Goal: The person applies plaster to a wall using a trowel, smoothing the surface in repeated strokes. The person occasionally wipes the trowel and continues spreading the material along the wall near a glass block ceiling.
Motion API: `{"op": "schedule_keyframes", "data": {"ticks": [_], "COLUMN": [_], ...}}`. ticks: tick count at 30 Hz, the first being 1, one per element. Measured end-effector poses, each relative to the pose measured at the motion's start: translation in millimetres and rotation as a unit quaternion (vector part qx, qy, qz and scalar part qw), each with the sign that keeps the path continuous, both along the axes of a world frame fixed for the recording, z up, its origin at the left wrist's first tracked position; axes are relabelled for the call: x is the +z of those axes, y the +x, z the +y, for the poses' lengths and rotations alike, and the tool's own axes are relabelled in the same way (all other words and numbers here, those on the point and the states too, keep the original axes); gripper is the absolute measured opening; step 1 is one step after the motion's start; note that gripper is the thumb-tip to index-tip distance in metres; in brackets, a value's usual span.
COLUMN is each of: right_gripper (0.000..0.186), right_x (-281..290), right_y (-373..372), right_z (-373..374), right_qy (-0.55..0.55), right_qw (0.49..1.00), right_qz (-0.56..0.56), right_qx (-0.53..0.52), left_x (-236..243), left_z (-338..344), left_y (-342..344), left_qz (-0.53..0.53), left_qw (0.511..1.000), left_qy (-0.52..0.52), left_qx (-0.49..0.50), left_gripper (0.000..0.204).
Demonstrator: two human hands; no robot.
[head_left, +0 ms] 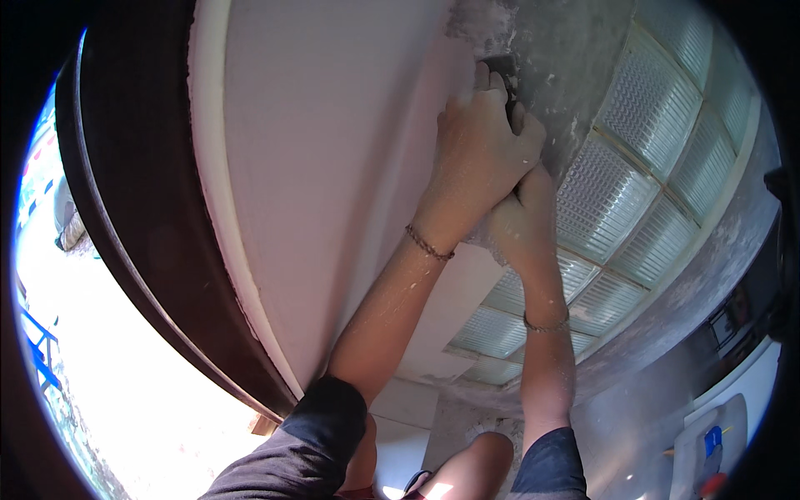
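We see 2 hands raised against the wall: the left hand presses a dark trowel onto grey plaster, the right hand gripping beneath, beside glass blocks.

I had one head-worn fisheye view only, facing the white wall and glass-block window at close range; forearms entered from the lower edge.

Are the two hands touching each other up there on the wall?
Touching. The head view shows the left hand laid over the right hand, no gap between them, both pressing a dark tool to the wall.
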State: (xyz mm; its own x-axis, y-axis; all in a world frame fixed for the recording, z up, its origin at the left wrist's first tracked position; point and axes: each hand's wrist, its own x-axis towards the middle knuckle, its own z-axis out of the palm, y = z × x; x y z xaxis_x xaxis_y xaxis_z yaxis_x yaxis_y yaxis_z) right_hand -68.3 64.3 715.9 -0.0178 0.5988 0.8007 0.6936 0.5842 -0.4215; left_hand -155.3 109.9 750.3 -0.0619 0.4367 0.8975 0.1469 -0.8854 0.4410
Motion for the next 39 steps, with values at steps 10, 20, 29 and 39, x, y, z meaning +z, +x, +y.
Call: {"op": "schedule_keyframes", "data": {"ticks": [10, 20, 29, 39], "right_gripper": [0.015, 0.019, 0.021, 0.022], "right_x": [10.5, 21.7, 25.0, 33.1], "right_y": [10.2, 13.0, 6.2, 9.1], "right_z": [7.3, 9.8, 4.5, 5.5], "right_qy": [0.053, 0.034, 0.056, 0.04], "right_qw": [0.998, 0.995, 0.995, 0.995], "right_qz": [-0.023, -0.09, -0.083, -0.095], "right_qx": [0.023, -0.025, -0.017, -0.013], "left_x": [3.6, 11.1, 12.4, 14.4], "left_z": [4.8, 8.6, 7.4, 5.5], "left_y": [5.3, 5.3, -1.9, -1.0], "left_qz": [-0.014, -0.019, -0.022, -0.013], "left_qw": [0.999, 0.999, 1.0, 1.0], "left_qy": [0.019, 0.003, 0.003, -0.015], "left_qx": [0.022, 0.027, 0.007, 0.016], "left_gripper": [0.029, 0.032, 0.032, 0.029]}}
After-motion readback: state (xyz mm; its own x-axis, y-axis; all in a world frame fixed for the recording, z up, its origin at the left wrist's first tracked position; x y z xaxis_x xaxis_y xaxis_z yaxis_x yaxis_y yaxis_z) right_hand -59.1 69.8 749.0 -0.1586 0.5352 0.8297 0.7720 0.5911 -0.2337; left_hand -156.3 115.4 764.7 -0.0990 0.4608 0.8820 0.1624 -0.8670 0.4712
